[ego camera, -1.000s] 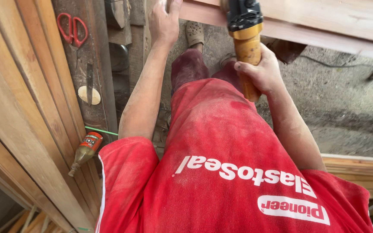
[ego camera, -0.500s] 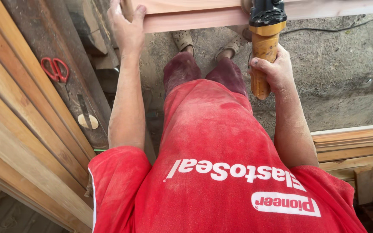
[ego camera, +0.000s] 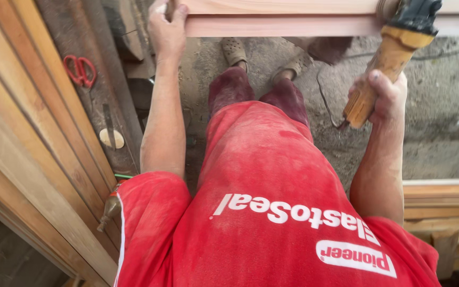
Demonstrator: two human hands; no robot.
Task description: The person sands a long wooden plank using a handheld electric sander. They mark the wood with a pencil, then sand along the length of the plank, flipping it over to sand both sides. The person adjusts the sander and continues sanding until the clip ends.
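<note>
Gripping the wooden beam (ego camera: 293, 24) at top of view, left hand (ego camera: 167, 33) curls over its edge. Right hand (ego camera: 386, 95) is clenched around the yellow power tool (ego camera: 386, 58), tilted, black head touching the beam. Red scissors (ego camera: 81, 70) lie on planks (ego camera: 33, 159) at left.

Soft, even daylight, faint shadows, slight motion blur, wide-angle edge distortion.

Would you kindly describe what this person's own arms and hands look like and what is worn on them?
Both forearms are bare; the left hand and right hand wear no gloves. Short red sleeves of a dusty T-shirt cover the upper arms. No watch or rings show.
</note>
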